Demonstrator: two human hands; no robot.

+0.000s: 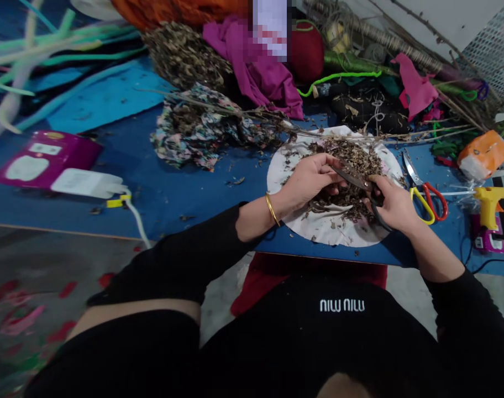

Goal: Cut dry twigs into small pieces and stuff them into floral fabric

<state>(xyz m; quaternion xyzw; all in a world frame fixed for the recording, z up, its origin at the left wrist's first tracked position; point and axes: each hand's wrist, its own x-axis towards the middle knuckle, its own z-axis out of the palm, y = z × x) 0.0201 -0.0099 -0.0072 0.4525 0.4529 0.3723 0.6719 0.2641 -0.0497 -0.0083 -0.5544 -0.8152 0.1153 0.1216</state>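
Observation:
My right hand (pixel 390 202) is closed round the dark handles of a pair of scissors (pixel 351 178), whose blades point left. The blades reach the fingertips of my left hand (pixel 318 179), which are pinched together on a small dark bit that looks like dried leaf. Both hands are over a heap of brown dried leaves (pixel 360 155) in small pieces. The heap lies on a round white cloth (pixel 339 235) near the table's front edge. My fingers hide part of the blades and of the leaf bit.
Scissors with red and yellow handles (pixel 426 202) and a yellow glue gun (pixel 490 202) lie at right. A patterned cloth (pixel 185 138), magenta cloth (pixel 264 66) and branches (pixel 442 41) crowd the back. A purple box (pixel 48 157) and white power strip (pixel 86 183) sit left.

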